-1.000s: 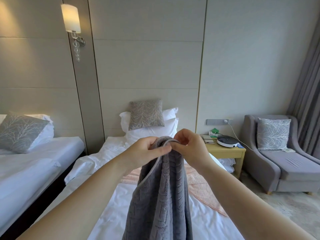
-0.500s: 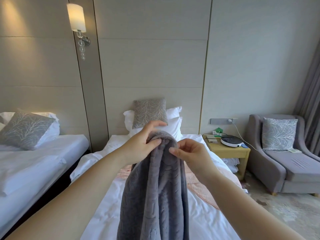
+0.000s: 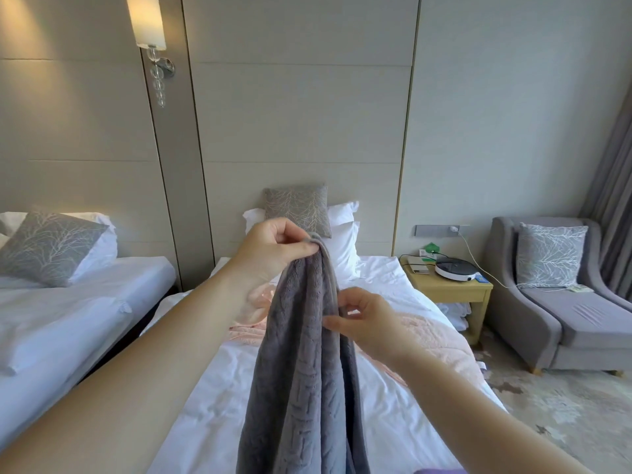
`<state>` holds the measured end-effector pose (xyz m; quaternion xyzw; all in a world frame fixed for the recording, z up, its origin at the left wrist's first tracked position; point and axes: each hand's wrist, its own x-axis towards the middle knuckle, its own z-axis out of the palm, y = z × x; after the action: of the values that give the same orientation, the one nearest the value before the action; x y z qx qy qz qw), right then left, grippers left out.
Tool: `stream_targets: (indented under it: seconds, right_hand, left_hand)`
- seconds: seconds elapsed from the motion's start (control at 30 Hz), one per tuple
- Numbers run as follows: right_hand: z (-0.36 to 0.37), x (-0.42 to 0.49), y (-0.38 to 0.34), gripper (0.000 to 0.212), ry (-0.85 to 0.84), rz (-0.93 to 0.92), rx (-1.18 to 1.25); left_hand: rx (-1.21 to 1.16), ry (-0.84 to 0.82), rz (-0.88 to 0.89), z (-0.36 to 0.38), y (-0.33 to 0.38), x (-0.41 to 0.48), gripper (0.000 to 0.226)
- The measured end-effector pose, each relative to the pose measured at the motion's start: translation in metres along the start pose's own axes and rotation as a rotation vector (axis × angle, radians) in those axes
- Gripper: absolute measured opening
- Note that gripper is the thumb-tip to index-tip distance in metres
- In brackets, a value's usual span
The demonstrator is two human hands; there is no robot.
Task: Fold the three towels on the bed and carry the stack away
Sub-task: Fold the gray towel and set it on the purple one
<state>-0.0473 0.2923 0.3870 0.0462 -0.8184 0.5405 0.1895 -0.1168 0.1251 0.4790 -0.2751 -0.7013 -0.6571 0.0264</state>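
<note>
Towel in hand: your grey towel (image 3: 301,371) hangs lengthwise in the air over the bed (image 3: 212,422), gathered into long vertical folds. Its lower end runs out of view at the bottom.
Left hand: your left hand (image 3: 273,248) is raised in front of the pillows and pinches the towel's top end between thumb and fingers (image 3: 302,247), with the other fingers curled in.
Right hand: your right hand (image 3: 366,323) sits lower, at the towel's right side. Thumb and forefinger pinch the hemmed edge there, and the rest of the fingers are loosely curled behind.
Pink towel: a pink towel (image 3: 427,336) lies rumpled across the bed behind the grey one, reaching the bed's right edge.
Purple cloth: a sliver of purple fabric (image 3: 437,471) shows at the bottom edge; you cannot tell from this what it is.
Bed head: white pillows (image 3: 343,248) are stacked against the wall panel, and a grey patterned cushion (image 3: 297,208) is propped on them.
Right of the bed: a wooden nightstand (image 3: 448,290) carries a round white device (image 3: 455,268). Beyond it stands a grey armchair (image 3: 564,319), beside a grey curtain (image 3: 612,200).
Left of the bed: a second bed (image 3: 68,302) stands apart across a narrow gap, and a lit wall lamp (image 3: 147,22) hangs above that gap.
</note>
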Motion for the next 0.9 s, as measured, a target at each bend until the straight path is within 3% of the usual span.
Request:
stream_targets:
  seconds: [0.2, 0.3, 0.37, 0.43, 0.53, 0.67, 0.7, 0.77, 0.9]
  right_hand:
    - [0.013, -0.019, 0.039, 0.011, -0.185, 0.147, -0.063]
    - [0.000, -0.015, 0.036, 0.026, -0.104, 0.147, 0.022]
    - [-0.012, -0.009, 0.022, 0.030, -0.020, 0.095, 0.212]
    - [-0.022, 0.000, 0.004, 0.031, 0.014, 0.054, 0.366]
    - [-0.031, 0.014, -0.021, 0.024, -0.047, -0.011, 0.292]
    - [-0.030, 0.021, -0.038, 0.025, -0.200, -0.047, 0.172]
    - [-0.029, 0.020, -0.040, 0.028, -0.224, -0.040, 0.181]
    - [-0.032, 0.017, -0.039, 0.030, -0.220, -0.050, 0.181]
    - [-0.040, 0.007, -0.023, 0.018, -0.210, -0.060, 0.260]
  left_hand:
    - [-0.117, 0.134, 0.060, -0.016, 0.019, 0.017, 0.030]
    - [-0.058, 0.265, 0.047, -0.031, 0.024, 0.020, 0.034]
    - [0.025, 0.411, 0.028, -0.042, 0.019, 0.018, 0.036]
    - [0.156, 0.453, -0.027, -0.049, 0.010, 0.014, 0.031]
    - [0.265, 0.221, -0.113, -0.042, -0.002, 0.007, 0.036]
    - [0.370, -0.425, -0.098, -0.007, -0.019, -0.007, 0.063]
    - [0.381, -0.520, -0.099, -0.001, -0.024, -0.008, 0.057]
    - [0.401, -0.546, -0.074, 0.004, -0.029, -0.008, 0.038]
    - [0.358, -0.400, 0.022, 0.003, -0.027, 0.003, 0.040]
